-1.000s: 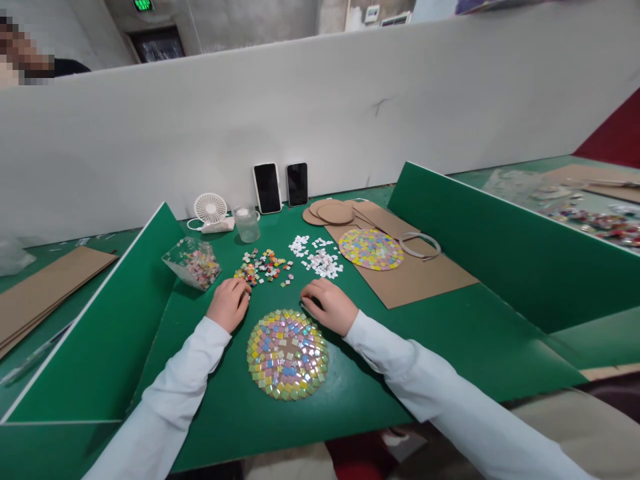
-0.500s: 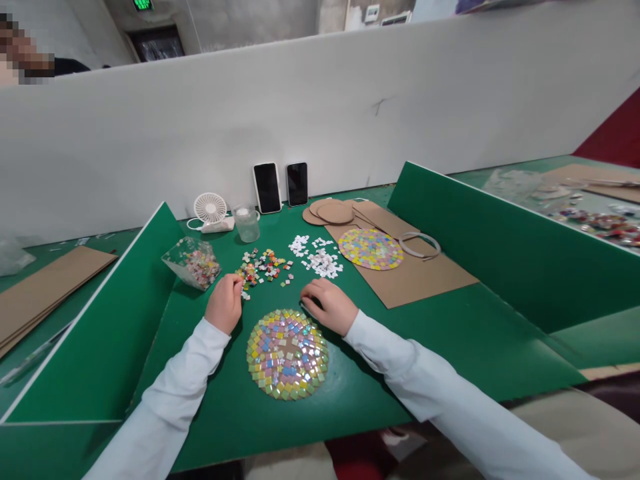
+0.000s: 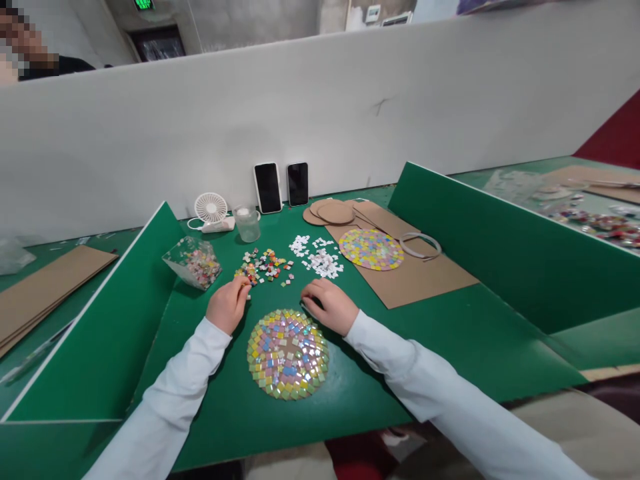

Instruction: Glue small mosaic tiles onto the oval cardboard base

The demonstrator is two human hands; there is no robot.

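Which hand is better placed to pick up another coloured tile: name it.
Probably the left hand: its fingertips are beside the loose coloured tiles, while the right hand lies nearer the white tiles.

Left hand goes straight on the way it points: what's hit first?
Likely the coloured tiles, just ahead of the left hand. Depth is unclear; it may already be touching the nearest ones.

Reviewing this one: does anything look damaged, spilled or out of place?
A dark branching mark on the white partition stands out, above right of the phones, perhaps a crack or scuff. The nearer mosaic disc has a bare brown gap near its centre, amid the tiles; that may just be unfinished.
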